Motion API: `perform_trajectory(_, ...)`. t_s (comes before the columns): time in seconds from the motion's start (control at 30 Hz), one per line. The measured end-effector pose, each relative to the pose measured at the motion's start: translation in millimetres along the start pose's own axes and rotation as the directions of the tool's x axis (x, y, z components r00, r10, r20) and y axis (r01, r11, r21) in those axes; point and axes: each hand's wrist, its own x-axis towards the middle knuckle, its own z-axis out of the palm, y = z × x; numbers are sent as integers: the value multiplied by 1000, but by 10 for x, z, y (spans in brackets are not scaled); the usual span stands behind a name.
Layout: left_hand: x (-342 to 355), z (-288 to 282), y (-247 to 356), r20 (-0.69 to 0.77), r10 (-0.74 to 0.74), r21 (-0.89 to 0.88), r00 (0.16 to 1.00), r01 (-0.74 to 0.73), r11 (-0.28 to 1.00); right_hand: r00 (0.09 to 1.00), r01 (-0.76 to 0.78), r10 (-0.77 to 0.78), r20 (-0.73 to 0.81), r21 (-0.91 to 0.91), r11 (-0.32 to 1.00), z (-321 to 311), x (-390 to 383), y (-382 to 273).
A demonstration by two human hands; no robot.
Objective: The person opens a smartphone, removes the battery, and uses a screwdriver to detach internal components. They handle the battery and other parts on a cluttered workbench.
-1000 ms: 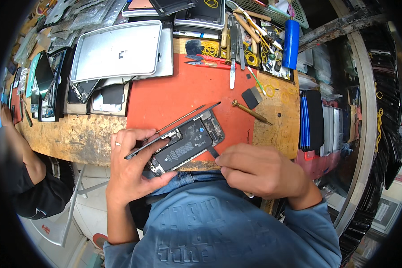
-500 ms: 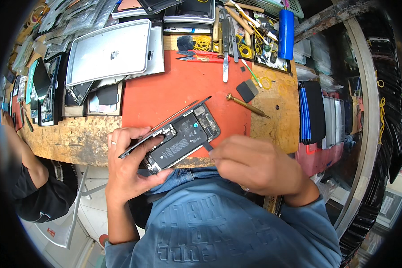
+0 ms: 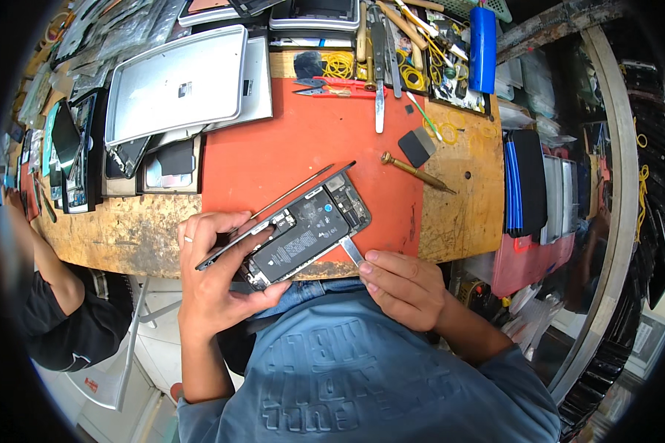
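Note:
An opened smartphone, its black battery and circuit boards bare, is tilted over the table's front edge. My left hand grips its left end, thumb along the near side and fingers tucked between the body and the raised panel. A thin rod sticks out past that panel on the far side. Between the fingertips of my right hand is a short flat grey strip. Its far end meets the phone's near edge, by the battery's right end; whether it goes inside I cannot tell.
Beyond the phone lies a red mat with a dark square pad and a brass screwdriver. Red-handled cutters and a metal spatula lie farther back. Silver tablet shells are piled left. Another person's arm is far left.
My right hand has turned and moved slightly down and right, so the grey strip shows more plainly. My left hand keeps its grip on the phone. The whole view has shifted a little.

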Motion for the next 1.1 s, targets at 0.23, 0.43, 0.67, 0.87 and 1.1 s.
perform_trajectory(0.23,24,5,1,-5,18,9,1000,-18,1000,996,44,-49,-78,-59,997,133,-82,-1)
perform_trajectory(0.43,48,-21,-54,19,53,8,998,-54,999,996,60,-73,51,218,974,-198,279,222)
perform_trajectory(0.67,131,-108,-142,63,54,-64,997,-50,997,993,111,-114,14,133,985,-52,292,201)
perform_trajectory(0.87,128,-118,-133,73,58,-31,996,-56,998,997,-55,49,-54,-103,993,195,18,-126)
perform_trajectory(1.1,126,-101,-175,61,100,-30,993,-99,995,996,-91,89,-23,-376,922,367,-288,-208)
